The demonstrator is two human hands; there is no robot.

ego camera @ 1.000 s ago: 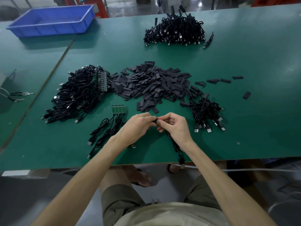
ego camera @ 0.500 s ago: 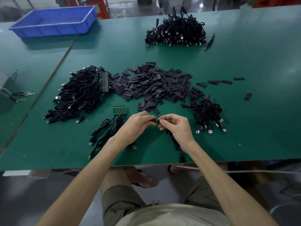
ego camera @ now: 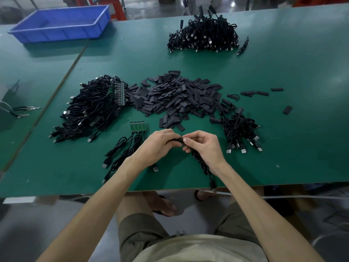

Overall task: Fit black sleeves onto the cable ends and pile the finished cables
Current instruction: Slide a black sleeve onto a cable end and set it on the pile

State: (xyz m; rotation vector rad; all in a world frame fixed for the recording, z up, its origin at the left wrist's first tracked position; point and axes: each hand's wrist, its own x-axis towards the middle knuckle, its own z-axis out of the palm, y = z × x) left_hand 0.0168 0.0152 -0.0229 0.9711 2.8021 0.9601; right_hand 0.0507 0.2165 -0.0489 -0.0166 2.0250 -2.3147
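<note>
My left hand (ego camera: 158, 146) pinches a black sleeve (ego camera: 177, 142) just above the green table (ego camera: 283, 157). My right hand (ego camera: 204, 146) meets it fingertip to fingertip and grips the black cable (ego camera: 203, 167), which trails under my wrist to the table's front edge. The cable end itself is hidden between my fingers. A heap of loose black sleeves (ego camera: 179, 99) lies just beyond my hands. Several cables with bare green board ends (ego camera: 138, 127) lie left of my left hand. A small pile of sleeved cables (ego camera: 239, 129) sits to the right.
A big tangle of unsleeved cables (ego camera: 90, 110) lies at the left. Another cable pile (ego camera: 204, 37) sits at the far side. A blue tray (ego camera: 62, 23) stands on the neighbouring table at back left. A few stray sleeves (ego camera: 262, 93) lie at the right.
Both hands stay together in the same spot; the fingers have shifted slightly on the sleeve and the cable end.
</note>
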